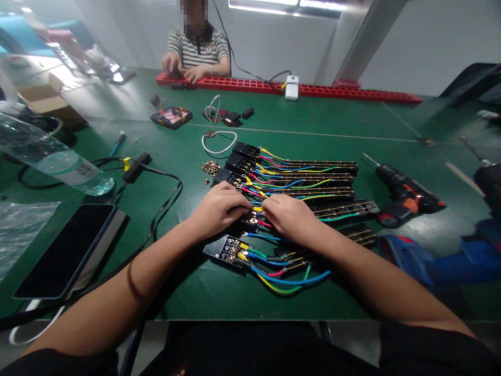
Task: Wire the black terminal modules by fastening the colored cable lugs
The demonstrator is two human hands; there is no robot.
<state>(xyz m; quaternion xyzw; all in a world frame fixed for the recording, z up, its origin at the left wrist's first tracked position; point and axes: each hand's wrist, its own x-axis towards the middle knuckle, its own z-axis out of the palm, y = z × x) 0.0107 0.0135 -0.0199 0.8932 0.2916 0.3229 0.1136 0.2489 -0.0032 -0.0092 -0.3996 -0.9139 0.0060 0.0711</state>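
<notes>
Several black terminal blocks (227, 250) lie in a column on the table, with yellow, red, blue and green wires (305, 282) running right to long brass-lined strips (332, 190). My left hand (223, 209) is over one block in the middle, its thumb and fingers pinched at the terminals. What it holds there is hidden. Opposite it, my right hand (291, 216) is closed at a yellow-sleeved wire end (257, 209) on the same block. A small heap of brass screws (211, 167) lies beyond my left hand.
To the right are an orange-black power drill (407, 196) and a blue tool (430, 258). A phone (66, 250), a plastic bottle (58, 162) and a black cable (168, 201) lie left. Across the table, a person (199, 52) works at a long red rack (321, 90).
</notes>
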